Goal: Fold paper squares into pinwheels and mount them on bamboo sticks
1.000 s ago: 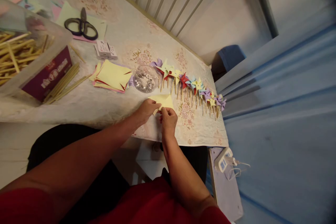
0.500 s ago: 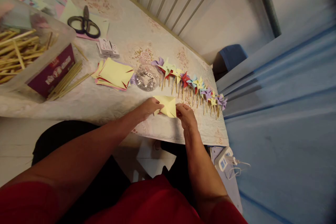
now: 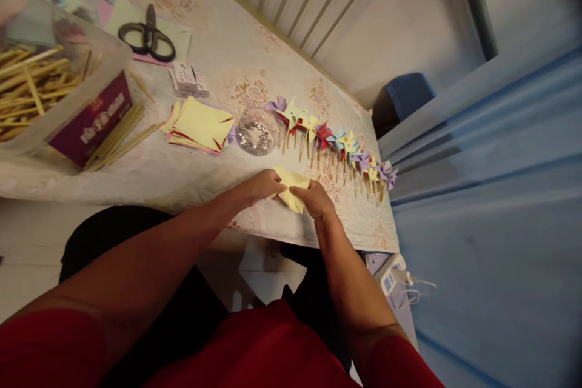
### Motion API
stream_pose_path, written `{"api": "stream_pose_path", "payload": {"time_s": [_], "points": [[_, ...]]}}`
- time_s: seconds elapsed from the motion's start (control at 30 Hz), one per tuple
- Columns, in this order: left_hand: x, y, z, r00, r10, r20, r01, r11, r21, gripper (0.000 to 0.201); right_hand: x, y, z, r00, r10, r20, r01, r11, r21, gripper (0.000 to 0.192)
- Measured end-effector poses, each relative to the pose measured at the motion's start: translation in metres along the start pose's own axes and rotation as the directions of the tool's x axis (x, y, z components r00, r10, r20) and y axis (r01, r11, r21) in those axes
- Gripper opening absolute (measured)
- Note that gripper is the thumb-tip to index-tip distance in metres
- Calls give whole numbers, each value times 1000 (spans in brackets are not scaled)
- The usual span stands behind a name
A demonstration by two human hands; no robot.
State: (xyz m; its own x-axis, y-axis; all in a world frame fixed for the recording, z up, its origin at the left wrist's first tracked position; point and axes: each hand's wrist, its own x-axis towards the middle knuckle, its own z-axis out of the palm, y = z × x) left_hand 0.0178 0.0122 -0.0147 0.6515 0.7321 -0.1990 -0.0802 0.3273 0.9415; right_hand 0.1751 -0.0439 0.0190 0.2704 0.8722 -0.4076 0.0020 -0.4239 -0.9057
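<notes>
Hands (image 3: 261, 187) (image 3: 313, 200) pinch yellow paper (image 3: 291, 185) | maroon box (image 3: 91, 121) lettering unreadable

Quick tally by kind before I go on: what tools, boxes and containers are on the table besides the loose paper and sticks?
Black-handled scissors: 1
Clear round dish of silver pins: 1
Small white boxes: 2
Clear plastic tub of wooden sticks: 1
Maroon printed box: 1
Total: 6
Both hands, left hand and right hand, hold a yellow paper square.

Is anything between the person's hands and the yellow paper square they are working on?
Nothing visible. The left hand and the right hand both already grip the yellow paper, one at each side, above the table near its front edge. Both sets of fingers are on it.
</notes>
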Motion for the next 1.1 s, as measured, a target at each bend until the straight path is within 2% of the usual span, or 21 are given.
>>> {"api": "stream_pose_path", "payload": {"time_s": [0.2, 0.33, 0.43, 0.53, 0.67, 0.8, 0.97, 1.1], "points": [[0, -2, 2, 999, -49, 8, 49, 999, -18, 10, -2, 1, 1, 999, -39, 7, 39, 995, -91, 26], [-4, 4, 0, 994, -70, 90, 90, 964, -248, 7, -1, 2, 2, 997, -76, 17, 76, 997, -8, 27], [-6, 7, -3, 989, -67, 131, 118, 895, -429, 22, 0, 0, 5, 989, -141, -35, 144, 984, 109, 29], [-7, 6, -3, 988, -76, 136, 138, 829, -542, 35, 0, -2, 11, 970, -196, -144, 221, 958, 185, 27], [-7, 3, 5, 995, -58, 82, 97, 775, -624, 41, 1, 1, 24, 931, -244, -271, 309, 922, 232, 27], [-9, 2, 12, 999, -49, -12, 29, 753, -657, 32, 5, 8, 39, 895, -273, -352, 372, 893, 253, 31], [-6, 0, 14, 993, -15, -116, -63, 764, -642, 29, 10, 18, 51, 894, -247, -374, 343, 914, 216, 31], [-3, -1, 14, 992, 33, -125, -105, 768, -632, 27, 13, 24, 54, 895, -238, -377, 324, 927, 186, 29]]}}
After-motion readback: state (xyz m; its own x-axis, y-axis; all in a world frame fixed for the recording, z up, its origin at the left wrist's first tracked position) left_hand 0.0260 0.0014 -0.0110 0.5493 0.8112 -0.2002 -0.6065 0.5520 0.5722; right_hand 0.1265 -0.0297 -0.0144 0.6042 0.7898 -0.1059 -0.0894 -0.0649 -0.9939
